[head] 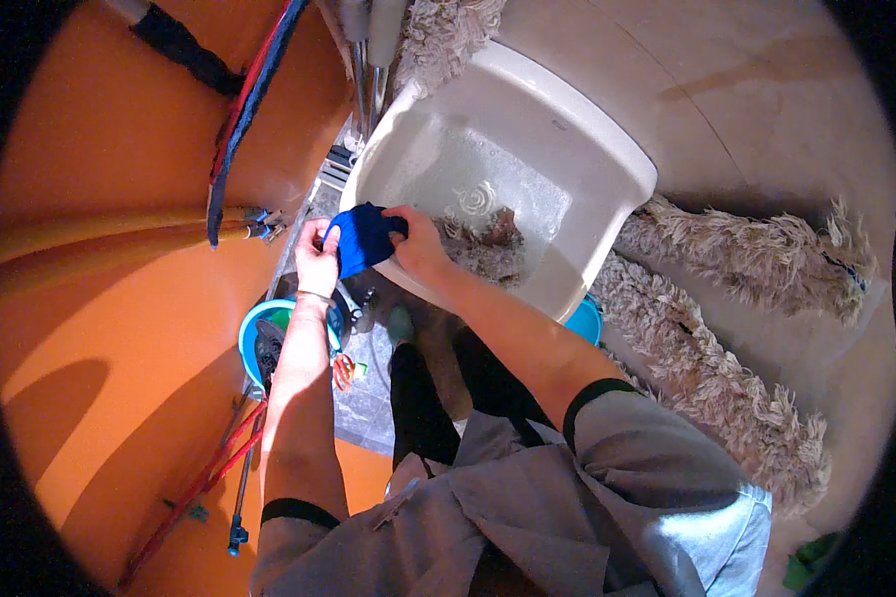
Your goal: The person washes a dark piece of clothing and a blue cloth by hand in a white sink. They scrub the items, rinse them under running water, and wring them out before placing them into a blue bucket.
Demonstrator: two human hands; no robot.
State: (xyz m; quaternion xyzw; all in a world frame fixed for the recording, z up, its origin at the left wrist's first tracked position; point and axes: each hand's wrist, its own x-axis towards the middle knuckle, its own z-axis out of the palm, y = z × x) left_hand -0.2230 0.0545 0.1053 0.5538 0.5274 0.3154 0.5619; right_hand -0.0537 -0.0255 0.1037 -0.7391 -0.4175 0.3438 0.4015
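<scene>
My left hand pinches the lower left side of a bright blue cloth. With my right hand I grip the cloth's darker right end, so it is stretched between both hands. The cloth is over the front left rim of a pale sink. Inside the sink is shallow water, with a ringed ripple near the middle. A matted brownish clump sits in the water, just past my right hand; I cannot tell what it is.
Shaggy beige mop heads lie right of the sink, with another shaggy piece behind it. A turquoise bucket stands beneath my left forearm, near orange-handled scissors. Red poles lean along the orange wall.
</scene>
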